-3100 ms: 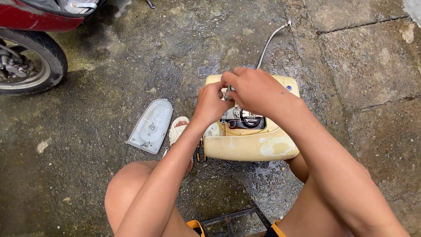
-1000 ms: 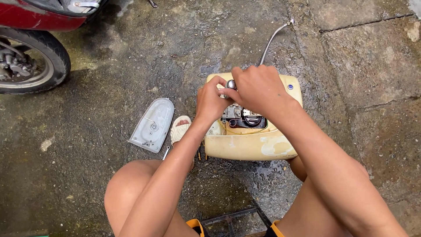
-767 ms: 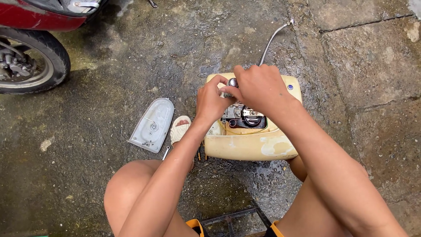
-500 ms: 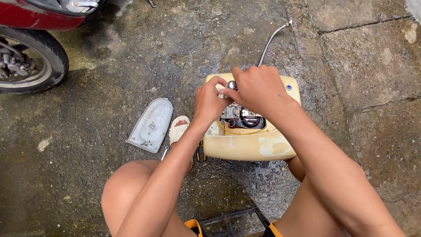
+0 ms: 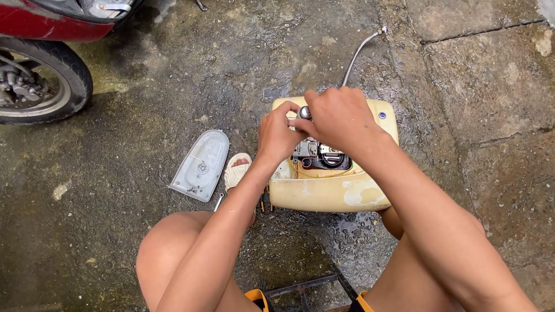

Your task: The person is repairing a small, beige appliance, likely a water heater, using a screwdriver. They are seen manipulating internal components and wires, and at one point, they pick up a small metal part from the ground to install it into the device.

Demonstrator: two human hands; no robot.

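Here, as observed:
Housing: cream appliance casing (image 5: 329, 193) lies opened on wet concrete ground (image 5: 115, 231), between the knees.
Left hand (image 5: 278, 136): pinching small metal part (image 5: 304, 112).
Right hand (image 5: 338, 118): curled over same part.
Nearby: grey cover plate (image 5: 199, 164) left of casing.

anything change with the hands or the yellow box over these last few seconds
Almost nothing. Both hands, left hand and right hand, stay together over the open top of the yellow box, pinching a small metal part; only the fingers shift slightly. The box, grey cover, hose and wheel lie as before.
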